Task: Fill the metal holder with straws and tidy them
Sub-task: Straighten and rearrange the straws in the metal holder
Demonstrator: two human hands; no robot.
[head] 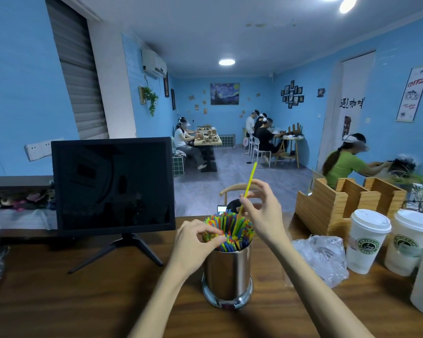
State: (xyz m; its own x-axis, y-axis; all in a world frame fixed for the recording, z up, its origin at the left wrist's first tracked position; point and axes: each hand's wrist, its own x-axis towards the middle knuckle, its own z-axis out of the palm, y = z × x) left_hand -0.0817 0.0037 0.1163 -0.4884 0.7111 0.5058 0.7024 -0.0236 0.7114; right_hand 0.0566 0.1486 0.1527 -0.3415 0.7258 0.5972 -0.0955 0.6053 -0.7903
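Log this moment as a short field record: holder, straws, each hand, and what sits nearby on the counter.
holder: metal holder, upright on the wooden counter
contents: packed with colourful straws
right hand: right hand pinches one yellow straw, tilted, its lower end among the others
left hand: left hand pinches straw tops at the holder's left rim
nearby: dark monitor to the left; plastic bag and lidded paper cups to the right

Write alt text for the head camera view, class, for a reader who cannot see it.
A right hand pinches one yellow straw above a metal holder packed with coloured straws, while the left hand touches the straw tops. The holder stands on a wooden counter between a dark monitor and lidded paper cups.
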